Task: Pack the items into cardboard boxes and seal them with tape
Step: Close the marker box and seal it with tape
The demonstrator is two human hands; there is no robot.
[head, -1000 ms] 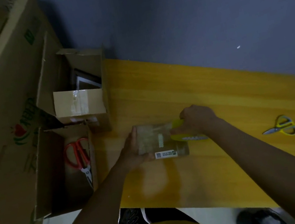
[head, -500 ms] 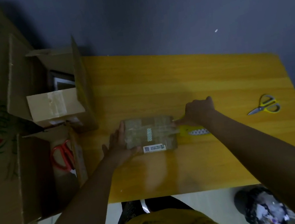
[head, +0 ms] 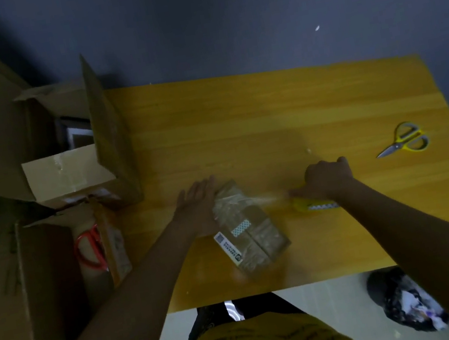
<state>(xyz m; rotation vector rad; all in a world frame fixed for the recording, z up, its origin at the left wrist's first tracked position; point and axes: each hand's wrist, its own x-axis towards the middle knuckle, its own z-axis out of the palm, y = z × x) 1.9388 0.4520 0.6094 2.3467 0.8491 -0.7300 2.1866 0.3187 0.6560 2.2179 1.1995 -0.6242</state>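
Left hand lies flat, fingers straight, pressing the far-left side of the small taped box sitting turned at an angle on the yellow table near its front edge. Right hand is curled knuckles-up around the yellow tape dispenser, just right of the box, with a clear strip of tape stretched between them. Count: one sealed box and one dispenser on the table, two open cardboard boxes at left, two pairs of scissors, yellow scissors on the table's right, red scissors inside the nearer open box.
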